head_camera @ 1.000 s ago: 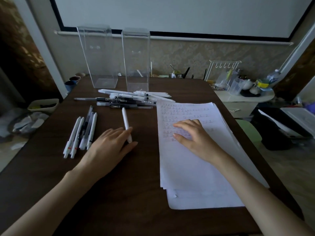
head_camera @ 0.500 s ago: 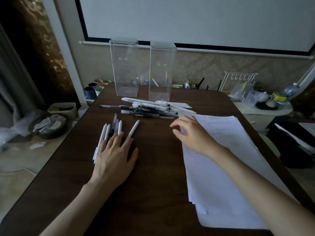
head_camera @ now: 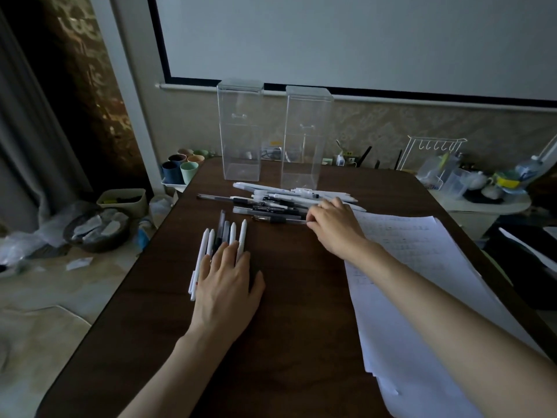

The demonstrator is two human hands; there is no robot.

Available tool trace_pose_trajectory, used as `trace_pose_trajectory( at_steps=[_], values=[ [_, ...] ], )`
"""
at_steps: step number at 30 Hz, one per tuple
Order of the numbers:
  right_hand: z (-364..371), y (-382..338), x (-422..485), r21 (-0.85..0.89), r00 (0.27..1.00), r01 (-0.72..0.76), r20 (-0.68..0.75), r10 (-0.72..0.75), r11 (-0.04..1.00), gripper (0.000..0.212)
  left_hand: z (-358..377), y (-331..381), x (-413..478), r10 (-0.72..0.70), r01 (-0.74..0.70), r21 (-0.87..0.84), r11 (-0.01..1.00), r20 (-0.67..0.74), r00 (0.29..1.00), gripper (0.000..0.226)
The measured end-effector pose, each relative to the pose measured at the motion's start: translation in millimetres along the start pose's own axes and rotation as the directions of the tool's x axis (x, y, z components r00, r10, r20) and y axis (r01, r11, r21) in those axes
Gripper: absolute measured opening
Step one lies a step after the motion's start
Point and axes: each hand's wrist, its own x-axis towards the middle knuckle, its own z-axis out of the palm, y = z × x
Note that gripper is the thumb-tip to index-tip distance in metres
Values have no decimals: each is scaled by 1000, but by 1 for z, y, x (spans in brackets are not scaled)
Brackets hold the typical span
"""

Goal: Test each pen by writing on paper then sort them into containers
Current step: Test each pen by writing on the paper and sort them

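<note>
Two tall clear containers [head_camera: 241, 131] [head_camera: 304, 137] stand at the far edge of the dark table [head_camera: 286, 342]. In front of them lies a pile of white and dark pens [head_camera: 271, 199]. My right hand [head_camera: 334, 230] reaches into the pile's near side, fingers curled, pinching the end of a dark pen [head_camera: 277, 219]. A separate row of several pens [head_camera: 209, 239] lies to the left. My left hand [head_camera: 226, 285] rests flat on that row, fingers straight, its fingertips touching the rightmost white pen [head_camera: 242, 233]. A stack of written-on paper [head_camera: 422, 267] lies under my right forearm.
Coloured cups [head_camera: 180, 170] sit on a tray beside the table's far left corner. A bin [head_camera: 123, 199] and a dark basket [head_camera: 96, 227] are on the floor at left. A white side table [head_camera: 482, 203] with a wire rack [head_camera: 431, 152] stands at right.
My left hand laid the white pen beside the left row and now rests flat on it. My right hand left the paper and moved up to the pen pile.
</note>
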Motion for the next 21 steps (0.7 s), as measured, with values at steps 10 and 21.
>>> trace_pose_trajectory(
  at_steps=[10,21],
  values=[
    [-64,29,-110,688,995,-81,98,18,721,6,-11,45,8,365,-367,-18,930,-82,928,44],
    [-57,67,-143,985,975,-74,38,218,158,6,26,128,25,494,-411,-448,794,80,866,18]
  ],
)
